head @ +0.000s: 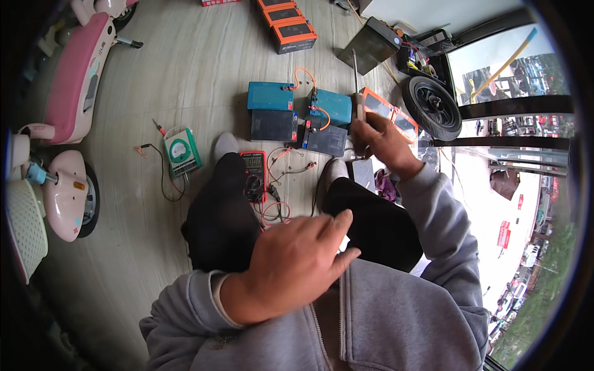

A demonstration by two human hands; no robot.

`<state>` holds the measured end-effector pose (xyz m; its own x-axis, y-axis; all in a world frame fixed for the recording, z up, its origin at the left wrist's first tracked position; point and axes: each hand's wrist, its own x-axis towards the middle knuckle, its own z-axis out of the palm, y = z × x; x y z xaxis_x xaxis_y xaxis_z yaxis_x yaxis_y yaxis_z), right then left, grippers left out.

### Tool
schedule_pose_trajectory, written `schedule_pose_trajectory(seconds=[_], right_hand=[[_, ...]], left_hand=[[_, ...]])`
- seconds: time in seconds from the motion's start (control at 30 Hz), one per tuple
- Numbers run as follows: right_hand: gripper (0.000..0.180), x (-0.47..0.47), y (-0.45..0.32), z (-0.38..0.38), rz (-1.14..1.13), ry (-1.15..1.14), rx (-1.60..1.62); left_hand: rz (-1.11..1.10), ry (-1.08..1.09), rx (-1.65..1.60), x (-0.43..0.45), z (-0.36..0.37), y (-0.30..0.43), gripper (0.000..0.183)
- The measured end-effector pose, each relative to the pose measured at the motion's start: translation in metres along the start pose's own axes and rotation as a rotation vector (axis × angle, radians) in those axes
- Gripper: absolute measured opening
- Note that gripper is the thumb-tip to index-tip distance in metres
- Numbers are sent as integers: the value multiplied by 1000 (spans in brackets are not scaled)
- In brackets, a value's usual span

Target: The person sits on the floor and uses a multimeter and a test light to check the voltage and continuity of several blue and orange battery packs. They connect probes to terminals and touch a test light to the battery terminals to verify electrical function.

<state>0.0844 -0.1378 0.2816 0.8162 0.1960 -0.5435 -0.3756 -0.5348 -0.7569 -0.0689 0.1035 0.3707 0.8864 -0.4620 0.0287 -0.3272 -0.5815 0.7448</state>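
Note:
My right hand (pixel 378 137) grips a screwdriver (pixel 356 74) by its handle, the shaft pointing away from me, just right of the batteries. My left hand (pixel 301 259) is raised before my chest, thumb and forefinger apart; a small white thing shows between them, and whether the hand holds it cannot be told. Two teal batteries (pixel 270 96) stand on the floor beside two dark batteries (pixel 274 125). One orange lead (pixel 305 70) joins the teal ones; another (pixel 328 116) runs from the right teal battery to the dark one (pixel 325 139) beside it. A red multimeter (pixel 254 176) lies between my feet.
A green-and-white analog tester (pixel 182 152) with clip leads lies at left. Loose wires (pixel 290 169) lie between my feet. Orange batteries (pixel 294 32) stand farther off; a large battery (pixel 370 45) and a wheel (pixel 432 107) are at right. A pink scooter (pixel 81 79) stands far left.

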Motion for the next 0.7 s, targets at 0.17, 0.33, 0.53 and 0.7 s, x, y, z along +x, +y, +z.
schedule_pose_trajectory(seconds=[0.17, 0.33, 0.53, 0.7], right_hand=[[34, 74, 39, -20, -187, 317, -557], [29, 104, 58, -9, -268, 234, -666], [28, 122, 46, 2, -247, 175, -645], [27, 119, 46, 7, -272, 193, -674]], left_hand=[[96, 199, -31, 6, -37, -36, 59], [131, 311, -135, 11, -50, -64, 48], [157, 261, -83, 14, -40, -70, 37], [129, 273, -103, 12, -38, -65, 38]])
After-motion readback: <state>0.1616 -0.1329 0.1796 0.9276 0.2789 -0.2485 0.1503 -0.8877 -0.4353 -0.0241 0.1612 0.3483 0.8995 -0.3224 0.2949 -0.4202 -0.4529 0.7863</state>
